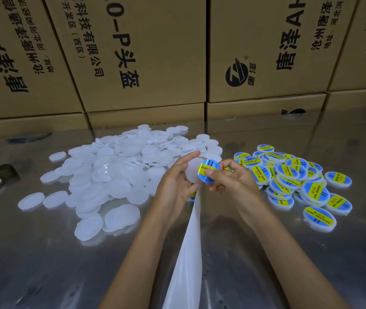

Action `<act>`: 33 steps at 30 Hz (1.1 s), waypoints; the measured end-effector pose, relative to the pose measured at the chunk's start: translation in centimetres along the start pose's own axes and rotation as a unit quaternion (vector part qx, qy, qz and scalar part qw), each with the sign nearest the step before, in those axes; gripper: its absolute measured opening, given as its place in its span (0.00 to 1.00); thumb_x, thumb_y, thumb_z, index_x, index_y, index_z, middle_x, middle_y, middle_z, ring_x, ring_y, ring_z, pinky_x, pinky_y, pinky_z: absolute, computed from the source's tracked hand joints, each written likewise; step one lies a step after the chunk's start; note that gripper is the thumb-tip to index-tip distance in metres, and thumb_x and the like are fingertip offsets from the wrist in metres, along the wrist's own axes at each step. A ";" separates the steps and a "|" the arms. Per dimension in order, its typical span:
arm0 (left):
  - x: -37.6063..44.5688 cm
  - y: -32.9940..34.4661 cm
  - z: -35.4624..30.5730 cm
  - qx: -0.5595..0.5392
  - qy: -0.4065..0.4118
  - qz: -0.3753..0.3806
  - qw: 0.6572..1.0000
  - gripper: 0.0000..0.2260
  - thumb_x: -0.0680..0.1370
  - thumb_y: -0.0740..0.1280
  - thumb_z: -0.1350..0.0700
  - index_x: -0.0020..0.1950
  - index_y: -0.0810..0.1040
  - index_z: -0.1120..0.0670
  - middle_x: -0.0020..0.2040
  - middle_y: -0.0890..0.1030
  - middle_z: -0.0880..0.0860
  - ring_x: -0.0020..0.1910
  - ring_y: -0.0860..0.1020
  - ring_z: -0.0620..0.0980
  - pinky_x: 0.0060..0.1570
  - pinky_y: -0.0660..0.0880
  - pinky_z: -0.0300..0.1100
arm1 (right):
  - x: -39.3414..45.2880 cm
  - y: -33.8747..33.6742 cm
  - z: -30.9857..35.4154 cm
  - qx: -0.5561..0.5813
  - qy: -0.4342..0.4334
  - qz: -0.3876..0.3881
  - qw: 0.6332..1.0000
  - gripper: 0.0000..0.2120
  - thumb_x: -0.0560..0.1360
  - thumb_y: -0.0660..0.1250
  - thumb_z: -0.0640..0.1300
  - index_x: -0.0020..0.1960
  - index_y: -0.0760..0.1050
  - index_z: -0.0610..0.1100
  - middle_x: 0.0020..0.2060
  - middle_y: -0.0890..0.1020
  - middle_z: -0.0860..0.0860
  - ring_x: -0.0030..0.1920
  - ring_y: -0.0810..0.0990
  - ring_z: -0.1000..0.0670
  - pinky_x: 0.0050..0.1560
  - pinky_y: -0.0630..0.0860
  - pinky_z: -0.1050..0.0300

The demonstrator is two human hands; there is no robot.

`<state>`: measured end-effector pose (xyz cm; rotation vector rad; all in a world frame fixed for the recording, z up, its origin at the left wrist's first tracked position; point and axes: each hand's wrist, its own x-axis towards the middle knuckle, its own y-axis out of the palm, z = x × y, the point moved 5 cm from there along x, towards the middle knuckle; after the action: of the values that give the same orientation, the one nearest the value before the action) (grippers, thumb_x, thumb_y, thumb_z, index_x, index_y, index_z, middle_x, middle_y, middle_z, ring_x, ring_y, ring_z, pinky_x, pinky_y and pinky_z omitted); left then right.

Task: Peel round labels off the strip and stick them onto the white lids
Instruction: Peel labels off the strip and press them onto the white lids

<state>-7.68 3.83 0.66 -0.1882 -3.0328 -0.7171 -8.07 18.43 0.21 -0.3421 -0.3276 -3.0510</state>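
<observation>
From the head view, your left hand [175,186] grips a plain round white plastic lid [192,172] by its edge, fingers curled behind it, above the shiny metal table [43,264]. Your right hand [228,179] pinches a round blue-and-yellow sticker label [208,171] between thumb and fingers, holding it against the lid's right side so it only partly overlaps the lid. The long white backing strip [191,241] hangs down from your hands towards you, between your forearms. The heap of unlabelled white lids [115,175] lies to your left, and the pile of finished blue-and-yellow labelled lids [293,177] to your right, with stacked printed brown cardboard boxes [146,52] behind.

The label looks off-centre as it stands. Press it down now and it will likely overhang the rim or sit crooked. Your thumb sits on the label's lower edge, so pressing there first could trap a crease or a bubble. Watch the dangling strip too: it could snag and tug your left hand.
</observation>
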 end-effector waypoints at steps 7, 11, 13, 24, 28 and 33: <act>0.0 0.7 0.5 0.046 0.011 0.039 0.998 0.17 0.85 0.53 0.61 0.70 0.75 0.57 0.64 0.81 0.58 0.66 0.78 0.61 0.62 0.77 0.51 | 0.4 0.1 -0.9 -0.052 -0.007 -0.030 0.998 0.13 0.70 0.78 0.42 0.40 0.73 0.44 0.27 0.79 0.50 0.26 0.75 0.53 0.30 0.72 0.66; -0.1 0.9 0.6 0.048 0.014 0.050 0.998 0.17 0.85 0.53 0.61 0.69 0.76 0.55 0.63 0.82 0.56 0.65 0.79 0.58 0.60 0.79 0.48 | 0.5 0.0 -1.1 -0.042 -0.010 -0.044 0.998 0.14 0.70 0.78 0.42 0.41 0.72 0.42 0.27 0.78 0.49 0.26 0.73 0.53 0.29 0.71 0.66; 0.0 0.9 0.8 0.048 0.014 0.051 0.997 0.16 0.85 0.54 0.61 0.68 0.77 0.54 0.63 0.82 0.57 0.65 0.79 0.58 0.61 0.78 0.49 | 0.5 0.0 -1.1 -0.042 -0.010 -0.047 0.998 0.13 0.70 0.78 0.41 0.41 0.72 0.42 0.28 0.78 0.48 0.26 0.73 0.52 0.28 0.70 0.66; -0.3 1.4 0.9 0.102 0.045 0.031 0.993 0.16 0.84 0.57 0.63 0.63 0.81 0.50 0.64 0.81 0.55 0.61 0.82 0.54 0.52 0.80 0.42 | 0.4 -0.3 -1.1 -0.099 -0.021 -0.074 0.992 0.18 0.70 0.78 0.44 0.44 0.71 0.34 0.27 0.77 0.48 0.27 0.71 0.54 0.31 0.70 0.64; -0.4 1.4 0.7 0.115 0.059 0.022 0.991 0.16 0.84 0.57 0.63 0.63 0.81 0.51 0.63 0.82 0.56 0.61 0.82 0.56 0.60 0.79 0.48 | 0.2 -0.2 -0.9 -0.159 -0.056 -0.092 0.981 0.16 0.68 0.79 0.51 0.42 0.74 0.43 0.26 0.77 0.51 0.28 0.71 0.56 0.33 0.69 0.65; -0.4 1.3 0.4 0.057 0.048 0.025 0.997 0.15 0.84 0.56 0.63 0.66 0.78 0.56 0.62 0.82 0.60 0.61 0.81 0.59 0.61 0.78 0.49 | -0.2 0.0 -0.9 -0.263 -0.100 -0.129 0.951 0.21 0.66 0.74 0.64 0.46 0.68 0.55 0.28 0.74 0.56 0.27 0.71 0.57 0.34 0.68 0.57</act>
<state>-7.16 5.11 0.81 -0.2185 -2.9549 -0.5324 -8.04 18.28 -0.70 -0.6828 0.4902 -3.3199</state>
